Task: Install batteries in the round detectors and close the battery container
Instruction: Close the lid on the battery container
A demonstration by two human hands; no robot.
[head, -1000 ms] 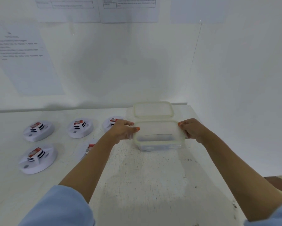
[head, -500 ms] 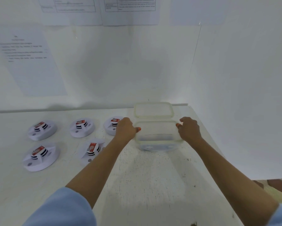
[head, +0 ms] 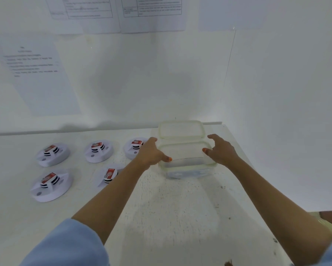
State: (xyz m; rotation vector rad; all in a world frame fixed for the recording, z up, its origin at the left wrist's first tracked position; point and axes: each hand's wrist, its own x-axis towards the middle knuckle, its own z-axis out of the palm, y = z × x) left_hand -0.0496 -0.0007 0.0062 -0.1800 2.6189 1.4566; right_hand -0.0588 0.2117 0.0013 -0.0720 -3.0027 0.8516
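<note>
At the tabletop's (head: 170, 217) far right corner, left hand (head: 150, 153) touches the container (head: 188, 167), grip unclear; right hand (head: 220, 150) hovers spread, empty; a misaligned lid (head: 180, 129) could jam.

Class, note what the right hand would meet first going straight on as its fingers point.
The right hand would likely meet the container at its right rim, though depth is unclear.

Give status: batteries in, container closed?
Done: all five round detectors show a red-labelled battery seated. In hand: left hand at the rim of the open clear container, right hand by its right side. Remaining: lid lies behind it, not yet fitted.
</note>
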